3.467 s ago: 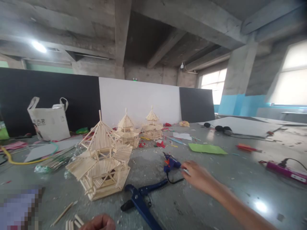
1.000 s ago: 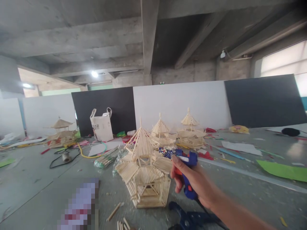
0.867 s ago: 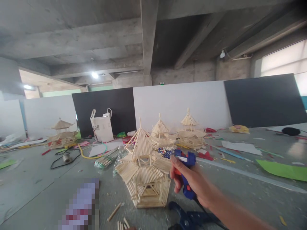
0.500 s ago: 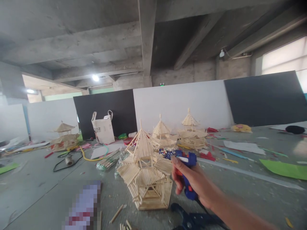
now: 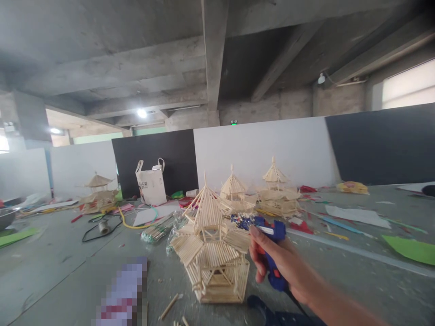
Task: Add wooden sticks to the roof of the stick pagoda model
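A blue hot glue gun (image 5: 276,253) is gripped in my right hand (image 5: 272,251), its front end pointing left. Just left of it stands a small pavilion model (image 5: 214,253) built of thin wooden sticks, with a pointed upper roof and a wider lower roof. The glue gun's nozzle lies close to the upper roof's right side; whether it touches cannot be made out. Below my hand, a dark blue handled tool (image 5: 272,312) is partly cut off by the frame's lower edge. A loose stick (image 5: 169,307) lies in front of the model. My left hand is out of view.
Similar stick pavilions (image 5: 277,190) stand behind, and another (image 5: 97,192) at the far left. Bundled sticks in plastic (image 5: 158,231), a white bag (image 5: 152,186), a spool (image 5: 103,227) and a green sheet (image 5: 409,249) lie about on the grey table (image 5: 61,276). Upright panels (image 5: 258,149) close off the back.
The whole scene has shifted slightly right and down in view. My right hand still holds the glue gun beside the model, in nearly the same position.
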`<state>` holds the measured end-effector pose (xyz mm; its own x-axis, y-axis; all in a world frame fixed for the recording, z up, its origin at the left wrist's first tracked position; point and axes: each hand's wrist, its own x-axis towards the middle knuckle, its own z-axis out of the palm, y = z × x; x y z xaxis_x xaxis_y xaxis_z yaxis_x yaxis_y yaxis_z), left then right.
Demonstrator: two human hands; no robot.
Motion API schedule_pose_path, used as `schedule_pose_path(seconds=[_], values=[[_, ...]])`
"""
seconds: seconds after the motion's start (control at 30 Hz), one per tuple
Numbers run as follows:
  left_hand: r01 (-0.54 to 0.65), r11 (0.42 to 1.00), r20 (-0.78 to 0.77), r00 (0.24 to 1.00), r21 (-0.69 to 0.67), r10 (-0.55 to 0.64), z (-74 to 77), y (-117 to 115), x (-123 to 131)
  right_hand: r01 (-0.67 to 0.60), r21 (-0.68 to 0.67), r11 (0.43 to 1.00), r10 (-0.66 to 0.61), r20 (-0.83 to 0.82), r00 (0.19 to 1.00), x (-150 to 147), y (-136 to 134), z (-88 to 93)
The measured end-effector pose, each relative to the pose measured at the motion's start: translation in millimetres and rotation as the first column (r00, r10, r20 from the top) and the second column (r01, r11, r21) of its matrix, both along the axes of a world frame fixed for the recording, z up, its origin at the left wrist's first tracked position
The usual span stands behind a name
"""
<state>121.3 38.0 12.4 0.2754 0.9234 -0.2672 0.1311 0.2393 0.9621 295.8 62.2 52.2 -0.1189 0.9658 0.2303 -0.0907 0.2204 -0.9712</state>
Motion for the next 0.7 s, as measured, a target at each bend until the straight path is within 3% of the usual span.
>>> schedule_pose_path(seconds=[0.17,0.37,0.53,0.7], values=[[-0.004,0.999,0.021,1.000,0.039,0.003,9.2,56,54,-0.018,-0.005,1.000,0.018,-0.002,1.000,0,0,0.8],[0.008,0.999,0.014,1.000,0.050,-0.009,9.2,73,70,-0.014,-0.012,1.000,0.015,0.021,1.000,2,0,0.8],[0.001,0.999,0.024,1.000,0.049,-0.002,12.2,54,53,-0.012,-0.016,1.000,0.012,0.018,1.000,3,1,-0.5],[-0.009,1.000,0.011,1.000,0.018,0.009,5.5,-4,0,-0.016,-0.020,1.000,0.016,0.020,1.000,2,1,-0.5]])
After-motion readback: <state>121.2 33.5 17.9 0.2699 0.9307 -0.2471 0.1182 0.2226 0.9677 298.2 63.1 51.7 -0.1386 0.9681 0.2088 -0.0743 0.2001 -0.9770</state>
